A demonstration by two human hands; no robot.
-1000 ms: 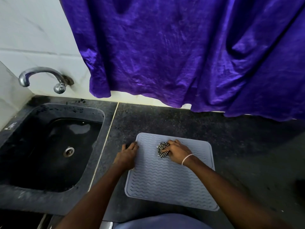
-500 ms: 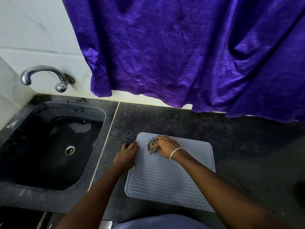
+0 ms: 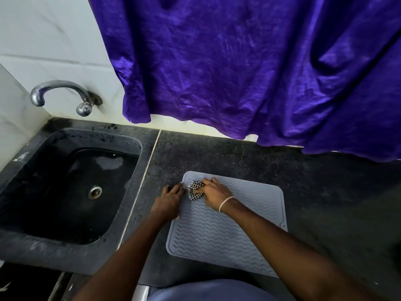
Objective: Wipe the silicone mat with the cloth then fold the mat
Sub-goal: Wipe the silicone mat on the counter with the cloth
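The pale grey-blue silicone mat with wavy ridges [image 3: 227,231] lies flat on the dark speckled stone tabletop [image 3: 238,157], just right of the black sink [image 3: 32,242] and below a hanging purple curtain [image 3: 238,72]. It's fully unfolded, so by my read we're mid-wipe and folding hasn't started.

The right hand [image 3: 213,195], with a thin silver bracelet [image 3: 225,203] at the wrist, has its grip closed around a small bunched-up black-and-white checkered cloth [image 3: 195,190], pressing it onto the mat's far-left corner. The left hand [image 3: 168,202] isn't holding anything; it lies palm down, fingers spread, on the mat's left edge, partly on the tabletop, pinning that side.

Honestly, the trick here is coverage. The cloth is scrunched tiny, so each pass cleans a narrow strip. I'd run it along the ridges, not across, so it gets down into the grooves, and work in overlapping rows from the far edge toward the body. Silicone grips cloth a bit, so the mat will want to creep or buckle. Keeping that left hand planted looks like the right call, but it'll need shifting so the edge under it gets wiped too. The near half and right side look like the big areas left to reach.
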